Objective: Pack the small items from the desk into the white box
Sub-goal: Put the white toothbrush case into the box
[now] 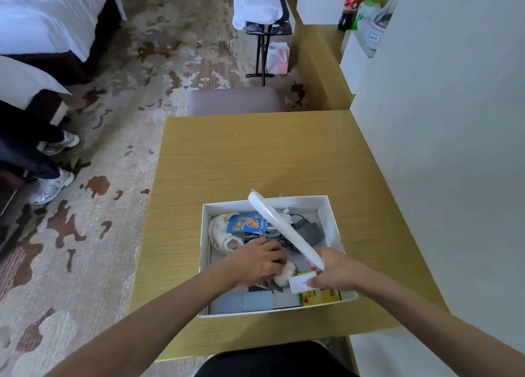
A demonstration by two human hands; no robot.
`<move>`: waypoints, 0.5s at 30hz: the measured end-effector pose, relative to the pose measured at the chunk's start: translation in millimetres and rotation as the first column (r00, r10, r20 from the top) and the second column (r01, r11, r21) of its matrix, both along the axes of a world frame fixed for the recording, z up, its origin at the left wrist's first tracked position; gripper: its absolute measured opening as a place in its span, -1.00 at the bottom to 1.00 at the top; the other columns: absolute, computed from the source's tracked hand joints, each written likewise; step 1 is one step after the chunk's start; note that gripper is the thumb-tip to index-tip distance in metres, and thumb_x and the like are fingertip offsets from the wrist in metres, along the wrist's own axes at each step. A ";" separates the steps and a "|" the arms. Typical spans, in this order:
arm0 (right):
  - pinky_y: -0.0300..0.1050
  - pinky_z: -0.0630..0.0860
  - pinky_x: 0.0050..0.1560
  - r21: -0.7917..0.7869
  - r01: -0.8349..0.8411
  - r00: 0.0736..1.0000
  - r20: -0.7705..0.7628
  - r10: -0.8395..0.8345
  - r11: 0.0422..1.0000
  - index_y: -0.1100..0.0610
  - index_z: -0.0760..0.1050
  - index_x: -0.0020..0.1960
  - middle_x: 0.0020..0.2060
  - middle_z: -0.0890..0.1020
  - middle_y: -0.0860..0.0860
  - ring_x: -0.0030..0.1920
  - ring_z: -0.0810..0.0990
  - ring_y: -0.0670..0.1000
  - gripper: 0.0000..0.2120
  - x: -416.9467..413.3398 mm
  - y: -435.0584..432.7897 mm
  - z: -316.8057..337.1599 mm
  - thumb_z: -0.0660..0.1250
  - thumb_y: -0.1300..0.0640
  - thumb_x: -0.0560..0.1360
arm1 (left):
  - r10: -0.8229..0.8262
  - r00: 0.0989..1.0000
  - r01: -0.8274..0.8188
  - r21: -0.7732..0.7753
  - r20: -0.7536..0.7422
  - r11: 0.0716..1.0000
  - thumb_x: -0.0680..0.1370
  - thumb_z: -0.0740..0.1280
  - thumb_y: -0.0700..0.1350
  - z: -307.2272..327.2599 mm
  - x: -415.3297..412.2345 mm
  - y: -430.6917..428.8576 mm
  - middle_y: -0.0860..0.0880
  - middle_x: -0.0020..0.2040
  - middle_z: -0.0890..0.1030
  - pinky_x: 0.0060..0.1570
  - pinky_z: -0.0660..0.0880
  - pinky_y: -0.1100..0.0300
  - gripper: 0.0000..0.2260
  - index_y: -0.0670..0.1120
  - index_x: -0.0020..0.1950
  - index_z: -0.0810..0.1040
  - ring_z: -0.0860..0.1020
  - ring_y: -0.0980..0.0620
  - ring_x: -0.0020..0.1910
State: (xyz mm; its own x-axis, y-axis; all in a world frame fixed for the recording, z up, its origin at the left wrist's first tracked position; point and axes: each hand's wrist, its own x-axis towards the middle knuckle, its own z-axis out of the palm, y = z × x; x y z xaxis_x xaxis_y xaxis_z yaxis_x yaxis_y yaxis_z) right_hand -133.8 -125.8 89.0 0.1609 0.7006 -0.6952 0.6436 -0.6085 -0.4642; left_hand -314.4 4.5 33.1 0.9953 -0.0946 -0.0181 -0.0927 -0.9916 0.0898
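The white box (331,215) sits on the wooden desk (255,161) near its front edge. Inside lie a cream sock (224,236), a blue snack packet (245,222), a grey charger with black cables (309,232), grey cartons (241,303) and a yellow-green packet (321,296). My left hand (260,261) reaches down into the box, fingers curled around a cream fuzzy item (285,274). My right hand (336,271) grips a long white paper-wrapped stick (281,227), held slanting above the box, and a small white card (301,283).
A padded stool (235,101) stands beyond the desk's far edge. A white wall (440,149) borders the desk on the right. A person's legs and sneakers (54,186) are on the carpet at left. Beds stand far left, a folding rack behind.
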 end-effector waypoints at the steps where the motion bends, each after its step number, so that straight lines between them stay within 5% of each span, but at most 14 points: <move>1: 0.00 0.59 -0.06 -0.009 0.000 1.000 0.004 0.000 1.000 0.11 0.40 0.06 -0.10 0.55 0.06 -0.10 0.60 0.04 -0.66 -2.6 1.5 -1.4 0.45 0.10 0.37 | -0.004 1.000 0.004 0.005 0.024 1.000 0.45 0.37 -0.04 1.6 -1.3 3.3 0.06 0.15 0.63 0.13 0.49 0.12 -0.92 0.04 -0.10 0.64 0.54 -0.04 0.19; 5: -0.11 0.54 -0.18 -0.033 0.044 0.997 -0.056 -0.046 0.998 0.08 0.39 0.14 -0.15 0.53 -0.02 -0.17 0.58 -0.04 -0.53 -14.6 3.8 -12.2 0.51 0.10 0.32 | 0.008 0.999 -0.008 -0.003 0.031 1.000 0.49 0.33 -0.01 5.9 -11.3 13.6 0.14 0.21 0.59 0.22 0.45 0.12 -0.92 0.10 -0.13 0.63 0.48 -0.01 0.26; 10: -0.09 0.58 -0.15 0.002 0.127 0.987 -0.103 -0.126 0.992 0.08 0.43 -0.16 -0.22 0.61 -0.01 -0.22 0.60 -0.02 -0.73 -24.2 3.8 -30.6 0.52 0.23 0.30 | 0.035 0.999 -0.035 -0.012 -0.003 0.999 0.48 0.37 -0.06 10.3 -24.4 17.4 0.08 0.29 0.56 0.26 0.45 0.11 -0.86 0.11 0.00 0.65 0.48 -0.03 0.32; 15: -0.16 0.60 -0.07 0.079 0.004 1.000 0.027 -0.007 0.997 0.12 0.54 0.03 -0.11 0.72 -0.03 -0.09 0.66 -0.05 -0.68 -27.5 -2.5 -42.2 0.51 0.23 0.32 | 0.019 1.000 -0.019 -0.058 -0.009 0.998 0.48 0.34 -0.23 19.4 -36.8 14.9 -0.04 0.26 0.59 0.22 0.50 0.05 -0.74 -0.03 0.13 0.64 0.51 -0.07 0.29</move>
State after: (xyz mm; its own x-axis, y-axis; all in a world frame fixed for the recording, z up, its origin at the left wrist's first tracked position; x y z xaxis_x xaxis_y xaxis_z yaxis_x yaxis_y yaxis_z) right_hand -161.2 -128.3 46.7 0.1828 0.7521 -0.6331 0.6533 -0.5742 -0.4935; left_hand -351.2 19.4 52.4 0.9968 -0.0768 -0.0211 -0.0729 -0.9864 0.1476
